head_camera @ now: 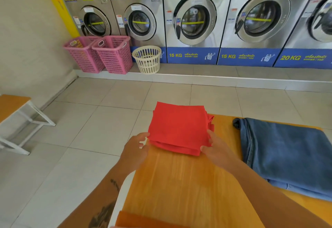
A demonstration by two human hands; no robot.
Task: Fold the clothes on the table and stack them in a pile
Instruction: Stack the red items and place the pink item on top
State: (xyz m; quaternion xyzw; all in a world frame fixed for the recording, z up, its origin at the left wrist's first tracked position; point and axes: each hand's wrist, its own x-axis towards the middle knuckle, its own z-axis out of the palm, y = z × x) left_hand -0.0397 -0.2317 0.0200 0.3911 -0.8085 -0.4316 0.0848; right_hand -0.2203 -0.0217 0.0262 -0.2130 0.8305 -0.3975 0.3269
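Observation:
A folded red cloth (177,127) sits at the far left corner of the orange wooden table (179,182), and its far edge reaches past the table's end. My left hand (135,149) holds its near left corner, thumb against the edge. On the near right edge my right hand (214,149) grips it with the thumb on top. Folded blue jeans (285,154) lie flat on the right side of the table, apart from the red cloth.
A row of steel washing machines (194,19) lines the far wall. Two pink baskets (100,55) and a cream basket (147,59) stand on the floor before them. A wooden bench (12,105) stands at the left. The grey tiled floor (80,128) lies between.

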